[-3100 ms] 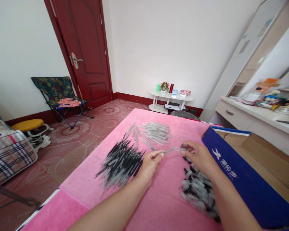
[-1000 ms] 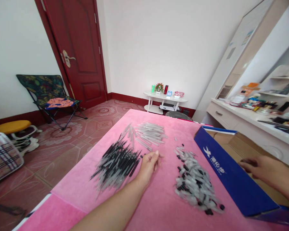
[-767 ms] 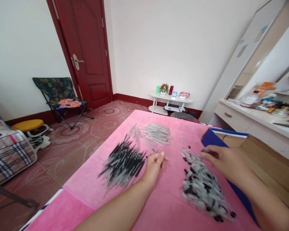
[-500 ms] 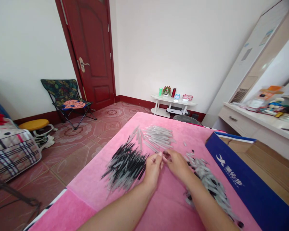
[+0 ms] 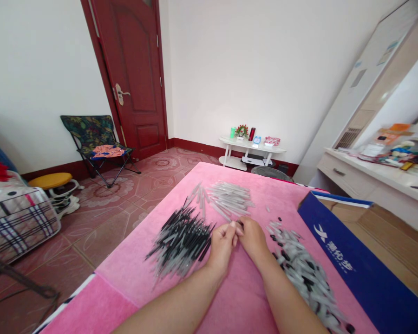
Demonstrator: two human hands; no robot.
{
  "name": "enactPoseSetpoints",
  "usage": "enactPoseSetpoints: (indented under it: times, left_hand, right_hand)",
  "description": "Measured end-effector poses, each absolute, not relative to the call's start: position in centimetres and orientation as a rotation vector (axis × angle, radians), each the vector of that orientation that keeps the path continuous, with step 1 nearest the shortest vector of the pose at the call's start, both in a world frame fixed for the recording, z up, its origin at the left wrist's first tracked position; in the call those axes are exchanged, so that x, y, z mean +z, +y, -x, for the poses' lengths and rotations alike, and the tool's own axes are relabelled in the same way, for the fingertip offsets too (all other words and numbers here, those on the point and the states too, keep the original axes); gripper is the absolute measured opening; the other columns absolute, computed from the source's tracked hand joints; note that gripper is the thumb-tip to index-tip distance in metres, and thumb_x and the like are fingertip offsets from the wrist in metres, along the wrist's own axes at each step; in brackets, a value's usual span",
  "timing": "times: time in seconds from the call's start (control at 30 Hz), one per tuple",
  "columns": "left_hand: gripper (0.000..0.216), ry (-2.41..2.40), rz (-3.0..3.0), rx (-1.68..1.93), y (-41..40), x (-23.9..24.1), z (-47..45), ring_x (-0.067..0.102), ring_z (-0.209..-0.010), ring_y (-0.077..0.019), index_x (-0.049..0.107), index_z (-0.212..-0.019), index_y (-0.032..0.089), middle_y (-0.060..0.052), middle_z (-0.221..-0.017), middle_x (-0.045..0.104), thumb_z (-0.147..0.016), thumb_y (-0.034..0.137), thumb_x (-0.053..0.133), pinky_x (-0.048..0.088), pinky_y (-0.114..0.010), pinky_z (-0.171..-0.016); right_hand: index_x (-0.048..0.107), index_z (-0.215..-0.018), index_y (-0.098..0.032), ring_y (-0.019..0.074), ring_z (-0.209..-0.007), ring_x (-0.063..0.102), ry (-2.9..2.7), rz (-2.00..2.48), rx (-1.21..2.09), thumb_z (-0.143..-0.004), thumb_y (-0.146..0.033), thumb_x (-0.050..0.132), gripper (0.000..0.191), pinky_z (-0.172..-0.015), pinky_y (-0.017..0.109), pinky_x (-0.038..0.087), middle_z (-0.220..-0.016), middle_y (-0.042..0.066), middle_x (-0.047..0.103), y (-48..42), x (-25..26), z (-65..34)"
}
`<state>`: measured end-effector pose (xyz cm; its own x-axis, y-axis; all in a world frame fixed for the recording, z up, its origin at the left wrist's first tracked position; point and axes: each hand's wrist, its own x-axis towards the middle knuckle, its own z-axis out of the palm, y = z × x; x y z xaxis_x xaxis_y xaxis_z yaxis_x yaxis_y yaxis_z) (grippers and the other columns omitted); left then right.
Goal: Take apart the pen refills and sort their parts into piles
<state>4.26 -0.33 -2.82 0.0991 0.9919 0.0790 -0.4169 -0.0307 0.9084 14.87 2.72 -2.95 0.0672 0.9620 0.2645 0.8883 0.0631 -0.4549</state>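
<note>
My left hand [image 5: 222,242] and my right hand [image 5: 252,237] meet over the pink cloth [image 5: 244,297], fingertips pinched together. Whatever they hold is small and hidden by the fingers. Left of my left hand lies a heap of thin black-and-clear sticks that look like pen refills [image 5: 181,236]. Just beyond both hands is a pile of pale translucent tubes [image 5: 230,197], resembling pen barrels. To the right of my right hand spreads a heap of short clear pieces [image 5: 310,273], like pen caps, mixed with small black plugs [image 5: 280,244].
A blue open cardboard box [image 5: 334,241] stands along the right edge of the cloth. Beyond it is a white dresser [image 5: 337,171] with clutter on top. A folding chair [image 5: 90,134], a yellow stool [image 5: 50,180] and a checked bag [image 5: 24,222] are at the left.
My right hand has closed in toward my left, and its forearm has swung left, uncovering more of the clear pieces. My left hand stays nearly still.
</note>
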Motion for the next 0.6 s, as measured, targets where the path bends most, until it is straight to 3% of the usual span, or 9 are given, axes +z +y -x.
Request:
enactPoseSetpoints:
  times: [0.17, 0.4, 0.6]
  left_hand:
    - [0.041, 0.801, -0.901, 1.341, -0.2, -3.1, -4.2, 0.022, -0.039, -0.0041, 0.056, -0.063, 0.012, 0.006, -0.044, 0.034, -0.074, 0.05, 0.048, 0.014, -0.02, -0.04]
    - [0.036, 0.757, -0.718, 1.496, 0.1, -2.7, -3.8, 0.027, -0.041, -0.0042, 0.053, -0.076, 0.015, 0.006, -0.051, 0.037, -0.072, 0.051, 0.052, 0.017, -0.018, -0.039]
    - [0.031, 0.701, -0.74, 1.532, 1.2, -2.1, -3.0, 0.032, -0.044, -0.0039, 0.05, -0.061, 0.013, 0.006, -0.049, 0.038, -0.067, 0.042, 0.062, 0.023, -0.018, -0.042]
  right_hand:
    - [0.051, -0.056, -0.017, 0.0125, -0.053, 0.048, -1.767, 1.759, 0.268, -0.078, -0.033, 0.039, 0.03, -0.051, 0.023, 0.029, -0.055, 0.002, 0.054, 2.5, -2.5, -15.5]
    - [0.049, -0.056, -0.016, 0.0086, -0.044, 0.039, -1.717, 1.435, 0.821, -0.074, -0.037, 0.047, 0.028, -0.044, 0.02, 0.029, -0.046, -0.005, 0.043, 1.6, 1.1, -16.4]
    - [0.054, -0.061, -0.014, 0.0098, -0.051, 0.045, -1.737, 1.387, 0.766, -0.071, -0.032, 0.051, 0.021, -0.05, 0.021, 0.033, -0.053, -0.003, 0.05, 1.0, 2.6, -16.6]
